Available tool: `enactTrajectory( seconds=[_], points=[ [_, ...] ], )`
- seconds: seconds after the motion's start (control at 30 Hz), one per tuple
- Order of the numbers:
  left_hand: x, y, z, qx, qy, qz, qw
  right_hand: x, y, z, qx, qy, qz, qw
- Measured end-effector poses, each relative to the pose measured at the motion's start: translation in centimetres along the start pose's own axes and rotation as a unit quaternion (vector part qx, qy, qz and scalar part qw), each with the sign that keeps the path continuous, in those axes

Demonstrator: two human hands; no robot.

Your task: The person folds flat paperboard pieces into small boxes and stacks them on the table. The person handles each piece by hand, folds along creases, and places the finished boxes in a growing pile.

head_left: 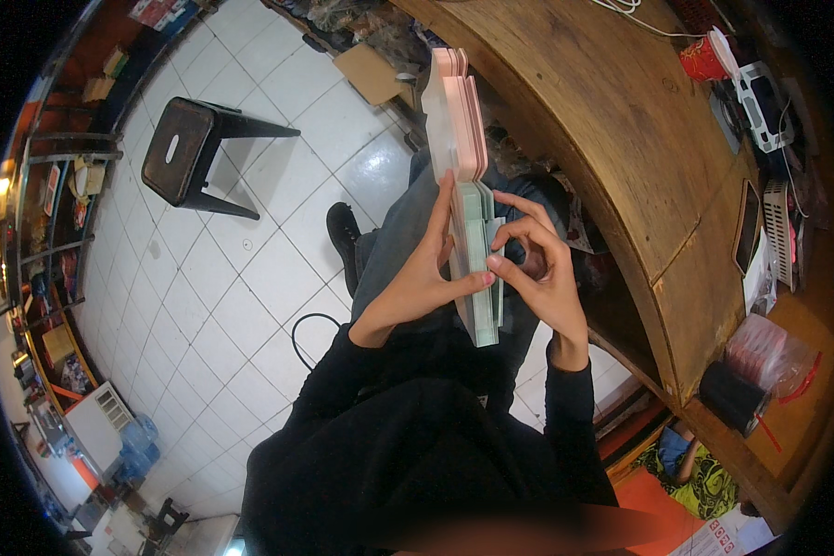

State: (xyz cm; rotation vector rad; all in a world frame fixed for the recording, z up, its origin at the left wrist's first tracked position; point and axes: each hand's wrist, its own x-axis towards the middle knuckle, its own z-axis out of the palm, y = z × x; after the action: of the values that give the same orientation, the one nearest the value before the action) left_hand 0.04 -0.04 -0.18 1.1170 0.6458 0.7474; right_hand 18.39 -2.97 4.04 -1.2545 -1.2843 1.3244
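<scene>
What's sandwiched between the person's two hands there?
In the head view, a thick stack of cards, pink at the far end and pale green near the hands, sits edge-on between the left hand and the right hand; both touch it.

The person wears a black long-sleeved top whose sleeves (pixel 565 389) reach down to the wrists, leaving the left hand (pixel 417 278) and right hand (pixel 542 269) bare, with no rings, watch or gloves in sight. Below the top come blue-grey jeans (pixel 403 222), creased along the thigh. A black shoe (pixel 343 227) with a rounded toe covers one foot.
</scene>
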Motion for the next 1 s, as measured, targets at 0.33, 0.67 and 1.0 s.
enactTrajectory(
  seconds=[0.33, 0.67, 1.0],
  points=[
    [-0.05, 0.18, 0.11, -0.015, 0.001, 0.003, 1.000, -0.10, 0.16, -0.15, 0.003, -0.006, -0.003, 1.000],
    [-0.12, 0.09, 0.01, -0.034, 0.004, 0.000, 0.999, -0.10, 0.45, -0.13, 0.005, -0.009, -0.012, 1.000],
    [-0.15, 0.00, -0.17, -0.033, 0.003, -0.011, 0.999, -0.04, 0.29, 0.00, 0.022, -0.005, -0.010, 1.000]
  ],
)
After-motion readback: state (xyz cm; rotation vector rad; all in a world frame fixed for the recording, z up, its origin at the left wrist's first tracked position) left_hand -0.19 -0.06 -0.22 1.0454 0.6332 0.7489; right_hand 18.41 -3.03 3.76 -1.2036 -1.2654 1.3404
